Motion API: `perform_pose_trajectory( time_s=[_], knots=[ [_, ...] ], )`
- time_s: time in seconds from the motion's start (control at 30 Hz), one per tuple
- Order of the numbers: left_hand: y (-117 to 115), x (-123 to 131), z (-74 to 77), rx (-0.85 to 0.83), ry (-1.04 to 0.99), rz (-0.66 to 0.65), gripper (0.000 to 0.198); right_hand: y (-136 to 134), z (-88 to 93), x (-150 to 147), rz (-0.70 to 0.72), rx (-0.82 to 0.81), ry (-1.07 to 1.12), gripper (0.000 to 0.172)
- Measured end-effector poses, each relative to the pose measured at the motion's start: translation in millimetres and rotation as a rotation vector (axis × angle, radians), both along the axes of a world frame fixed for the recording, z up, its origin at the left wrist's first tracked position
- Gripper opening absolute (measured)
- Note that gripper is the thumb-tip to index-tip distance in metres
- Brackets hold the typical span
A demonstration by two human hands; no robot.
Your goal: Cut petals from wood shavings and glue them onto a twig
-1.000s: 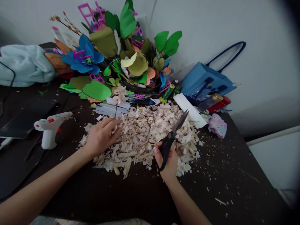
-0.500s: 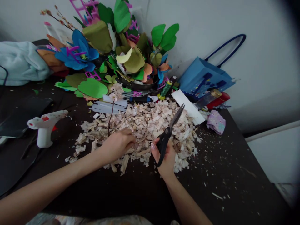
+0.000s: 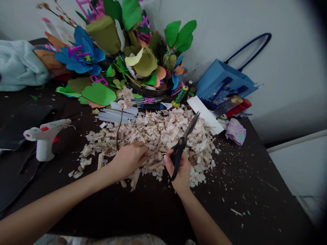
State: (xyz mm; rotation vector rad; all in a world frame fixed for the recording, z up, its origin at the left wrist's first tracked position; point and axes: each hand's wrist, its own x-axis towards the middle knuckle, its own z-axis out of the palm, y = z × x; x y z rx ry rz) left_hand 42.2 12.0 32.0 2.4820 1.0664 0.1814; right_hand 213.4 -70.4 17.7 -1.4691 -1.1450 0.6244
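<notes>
shifted inward, my left fingers (image 3: 136,154) rest curled on the shavings (image 3: 163,136); my right fingers (image 3: 184,172) clench the scissors (image 3: 176,157), blades aimed away from me.

A: What's in the R hand (image 3: 181,173)?
B: Blk-handled scissors (image 3: 176,158), blades together, tips pointing up-right, gripped upright in the fingers (image 3: 169,162) at the near edge of the pile.
A: And the L hand (image 3: 129,160)?
B: Curled down on the pale wood shavings (image 3: 158,131), just beside a thin dark stem (image 3: 118,136) w/ a pale flower (image 3: 125,98) on top. Pile's loose, spread on the bench (image 3: 230,204).
</notes>
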Motion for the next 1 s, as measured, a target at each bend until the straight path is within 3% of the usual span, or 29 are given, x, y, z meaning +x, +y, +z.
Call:
perform_pose_trajectory(
  time_s=[0.27,0.47,0.7,1.0],
  knots=[
    [15,-26,1.9,-0.650,-0.445,0.137,0.024,-1,-1.7,0,0.012,-0.040,-0.013,0.015],
    [18,-30,-1.2,-1.040,-0.576,0.192,0.027,1,-0.1,-2,0.073,-0.073,0.037,0.014],
    [15,-32,-5.6,-1.111,-0.630,0.200,0.031,3,0.8,-4,0.133,-0.103,0.074,0.015],
    [-1,-26,-2.2,-1.111,-0.711,0.220,0.029,-2,-10.2,-16,0.212,-0.155,0.282,0.027]
  ],
)
